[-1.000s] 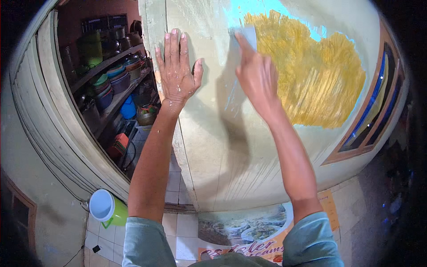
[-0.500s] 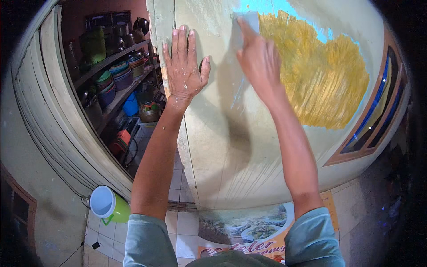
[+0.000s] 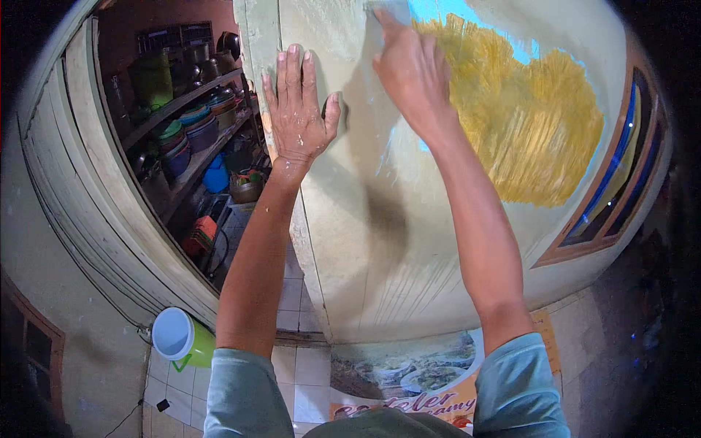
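Note:
My left hand (image 3: pixel 299 124) lies flat on the pale wall (image 3: pixel 343 285) beside the doorway edge, fingers pointing up, with light specks on its back. Higher and to the right, my right hand (image 3: pixel 416 77) is closed around a flat grey scraper (image 3: pixel 398 10), its index finger stretched along the tool. The scraper is against the wall near the top of the view; its handle is hidden by the hand. To the right of that hand spreads a brushy golden-brown patch (image 3: pixel 526 124), edged above by bright blue paint (image 3: pixel 438 9).
Through the doorway at left, shelves (image 3: pixel 186 106) hold several pots and basins. A green bucket (image 3: pixel 197 347) stands on the tiles at lower left, near cables (image 3: pixel 87 274). A wood-framed window (image 3: pixel 610 168) is at right. A printed banner (image 3: pixel 401 372) lies below the wall.
My right hand has moved up and slightly left with the scraper, uncovering more blue marks below it. My left hand stays on the wall; the whole view has shifted a little.

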